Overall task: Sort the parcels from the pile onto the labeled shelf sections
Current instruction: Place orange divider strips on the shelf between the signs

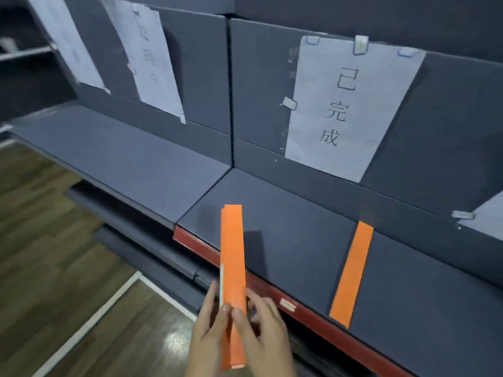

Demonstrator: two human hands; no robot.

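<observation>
A long, thin orange parcel stands on edge, its far end over the dark grey shelf and its near end over the red front lip. My left hand and my right hand both grip its near end, one on each side. A flat orange strip lies on the same shelf to the right. On the back panel above hangs a white paper label with three printed characters.
To the left is another grey shelf section with two more paper labels on its back panel. A further sheet shows at the far right. Lower shelves jut out over the wooden floor.
</observation>
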